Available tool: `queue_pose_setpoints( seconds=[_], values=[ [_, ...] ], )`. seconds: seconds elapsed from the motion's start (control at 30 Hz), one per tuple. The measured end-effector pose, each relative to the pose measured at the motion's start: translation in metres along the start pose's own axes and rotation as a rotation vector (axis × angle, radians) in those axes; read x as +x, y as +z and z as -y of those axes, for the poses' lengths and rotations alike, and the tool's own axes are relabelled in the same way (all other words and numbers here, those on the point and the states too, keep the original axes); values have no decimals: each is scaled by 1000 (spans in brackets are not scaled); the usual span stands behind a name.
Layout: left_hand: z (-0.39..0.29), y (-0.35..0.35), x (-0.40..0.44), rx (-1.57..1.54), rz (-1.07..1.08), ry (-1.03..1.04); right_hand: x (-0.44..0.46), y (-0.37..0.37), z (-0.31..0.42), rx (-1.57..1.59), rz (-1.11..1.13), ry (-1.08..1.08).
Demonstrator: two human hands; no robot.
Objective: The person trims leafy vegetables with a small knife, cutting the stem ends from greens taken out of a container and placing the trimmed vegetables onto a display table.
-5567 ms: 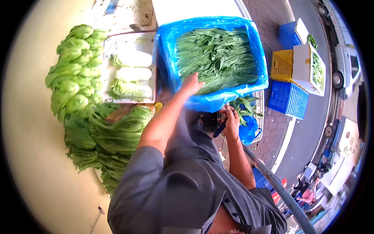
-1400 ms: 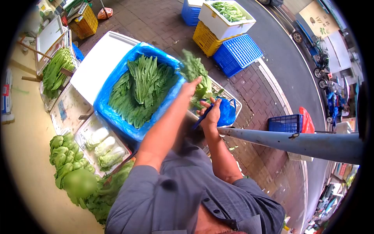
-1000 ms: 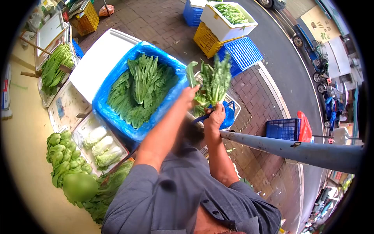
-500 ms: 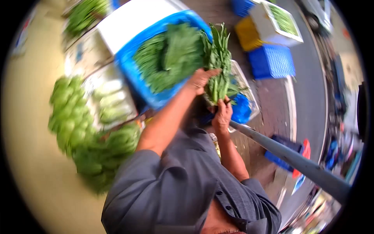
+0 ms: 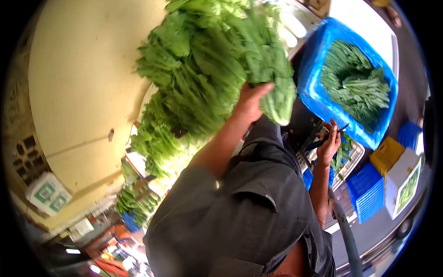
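At the edge of a large heap of leafy lettuce (image 5: pixel 203 60), my left hand (image 5: pixel 250 104) is closed around a lettuce head (image 5: pixel 278 94), its thumb lying across the leaves. The leaves hide most of the fingers. The head's pale cut end points down toward my body. On the right, my right hand (image 5: pixel 328 144) grips a small knife (image 5: pixel 343 128), whose dark blade sticks out past the fingers. Beyond it stands a crate lined with blue plastic (image 5: pixel 314 99), with dark green leafy bunches (image 5: pixel 364 92) inside.
Beneath my right hand is a pale basket (image 5: pixel 355 154) with loose leaves. A metal pole (image 5: pixel 346 228) runs close by my right arm. Blue (image 5: pixel 367 191) and yellow (image 5: pixel 386 154) crates and a white foam box (image 5: pixel 401 189) stand at right. More greens (image 5: pixel 136 201) lie lower left.
My view has turned left toward the lettuce heap. My left hand has let go of the long green bunch and now holds a lettuce head. My right hand is away from the stems.
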State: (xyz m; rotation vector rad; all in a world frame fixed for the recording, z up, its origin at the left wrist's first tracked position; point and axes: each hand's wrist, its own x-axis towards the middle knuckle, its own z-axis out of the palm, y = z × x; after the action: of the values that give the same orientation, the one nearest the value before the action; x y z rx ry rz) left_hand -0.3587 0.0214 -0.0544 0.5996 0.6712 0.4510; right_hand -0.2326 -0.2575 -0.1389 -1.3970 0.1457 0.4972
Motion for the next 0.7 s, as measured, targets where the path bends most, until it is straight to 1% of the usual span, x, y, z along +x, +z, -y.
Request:
queue_pose_setpoints(
  seconds=[0.07,0.1,0.17,0.2,0.3,0.33,0.43,0.5,0.57,0.6,0.63,0.67,0.7],
  values=[
    [-56,-5,-47,64,-351,111,9,2,-10,-35,47,27],
    [-59,-74,-56,183,-380,199,12,5,-13,-62,75,35],
    [-76,-122,-84,187,-563,299,15,14,-15,-92,110,51],
    [-94,-105,-103,62,-708,312,17,19,-16,-106,122,56],
    [-97,-174,-129,48,-762,277,23,25,-22,-113,154,86],
    [-91,-189,-130,54,-773,200,25,27,-24,-99,162,98],
    [-43,-239,-118,524,-1127,86,34,25,-35,-120,140,137],
    [-26,-256,-121,831,-1073,344,39,18,-35,-102,99,144],
    [-31,-256,-129,1088,-1193,209,47,8,-30,-132,26,131],
    [-33,-254,-131,1157,-1258,161,54,2,-30,-108,6,142],
    [-36,-248,-135,1197,-1212,255,59,-5,-28,-78,-28,149],
    [-39,-238,-138,1272,-1244,161,61,-9,-23,-60,-62,167],
    [-51,-215,-139,1613,-1237,40,65,-12,-18,-38,-92,182]
  ],
)
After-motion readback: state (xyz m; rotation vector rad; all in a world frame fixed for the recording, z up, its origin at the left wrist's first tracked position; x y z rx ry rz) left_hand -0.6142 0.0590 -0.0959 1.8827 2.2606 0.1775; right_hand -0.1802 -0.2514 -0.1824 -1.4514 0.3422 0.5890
